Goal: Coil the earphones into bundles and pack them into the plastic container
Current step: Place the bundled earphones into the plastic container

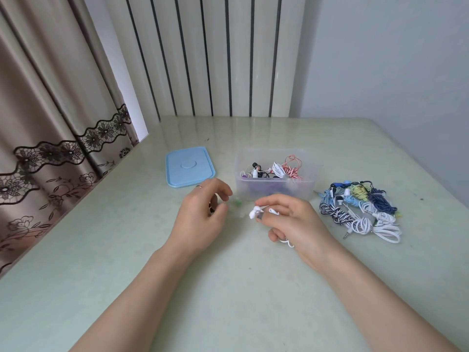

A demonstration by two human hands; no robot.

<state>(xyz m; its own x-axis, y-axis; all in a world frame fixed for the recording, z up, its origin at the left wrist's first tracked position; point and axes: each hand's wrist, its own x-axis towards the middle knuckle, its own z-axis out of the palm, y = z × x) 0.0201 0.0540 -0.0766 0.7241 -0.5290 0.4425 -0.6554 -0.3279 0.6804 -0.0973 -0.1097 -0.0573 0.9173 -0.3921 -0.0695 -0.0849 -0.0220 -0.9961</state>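
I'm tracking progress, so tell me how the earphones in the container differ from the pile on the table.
The earphones in the container lie inside the clear plastic container; the pile lies loose on the table, to the container's right. The container's earphones include black, white and pink-and-white striped cords; the pile shows blue, navy, yellow-green, white and black-and-white striped ones. The pile spreads wider. Both are corded earphones.

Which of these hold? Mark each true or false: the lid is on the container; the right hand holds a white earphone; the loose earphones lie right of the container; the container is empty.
1. The blue lid is on the plastic container. False: it lies flat on the table, left of the container.
2. The right hand holds a white earphone. True.
3. The pile of loose earphones lies right of the container. True.
4. The container is empty. False: several earphone bundles are already inside.
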